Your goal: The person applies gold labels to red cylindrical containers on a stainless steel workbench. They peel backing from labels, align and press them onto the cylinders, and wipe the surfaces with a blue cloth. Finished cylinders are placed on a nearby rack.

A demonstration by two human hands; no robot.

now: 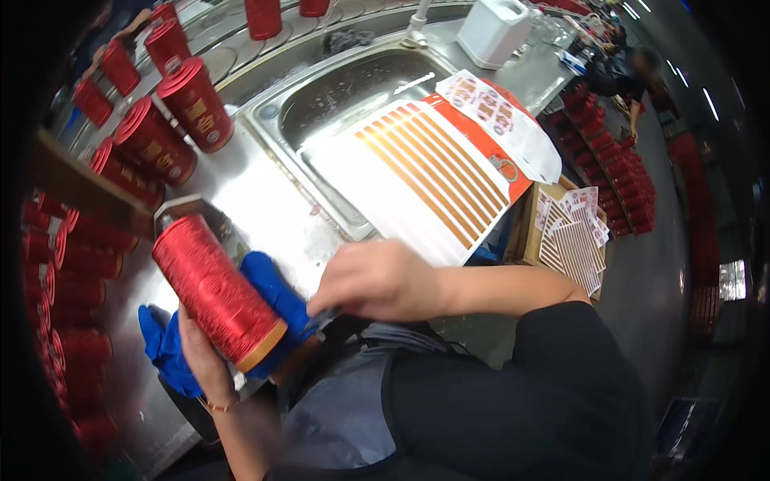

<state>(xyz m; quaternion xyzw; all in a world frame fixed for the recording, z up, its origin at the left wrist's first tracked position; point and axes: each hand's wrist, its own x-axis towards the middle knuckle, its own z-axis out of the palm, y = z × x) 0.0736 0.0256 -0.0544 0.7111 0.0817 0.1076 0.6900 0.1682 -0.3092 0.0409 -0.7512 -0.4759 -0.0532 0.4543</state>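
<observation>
A red embossed bottle (216, 289) with a gold band (263, 346) round its lower end lies tilted in front of me. My left hand (204, 357) is wrapped round its near side, partly hidden by the bottle. Just right of the gold-banded end is my right hand (373, 276), its fingers pinched together. Something dark and blurred shows at the fingertips; I cannot make out what it is. Blue cloth (269, 280) lies under and beside the bottle, with more on the left. A white sheet with gold strips (425, 172) lies beyond my right hand.
Several red bottles (195, 104) stand at the far left, others (80, 321) along the left side. A sink (297, 120) is set into the metal counter (265, 212). A white jug (493, 32) stands behind. At right, a wooden box (525, 232) holds sheets; a person (618, 72) is farther off.
</observation>
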